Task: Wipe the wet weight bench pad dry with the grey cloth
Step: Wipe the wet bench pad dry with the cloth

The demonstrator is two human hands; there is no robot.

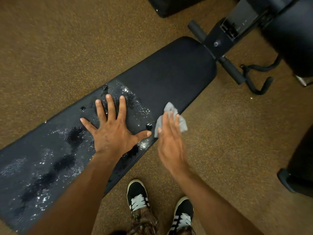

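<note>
Most of the pad (169, 73) near half is seen beaded with water; the far half looks dry. Left hand (111, 131) is spread flat on the wet part, grasping nothing. Cloth (171, 119) is bunched under the right hand (169, 138) at the pad's near edge. Risks judged: water pushed onto the carpet (50, 48); the small cloth saturated, smearing; the palm patch missed.

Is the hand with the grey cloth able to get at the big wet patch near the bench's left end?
Probably not yet: the left hand, spread flat on the bench pad, lies between the right hand holding the grey cloth and that wet patch.
</note>
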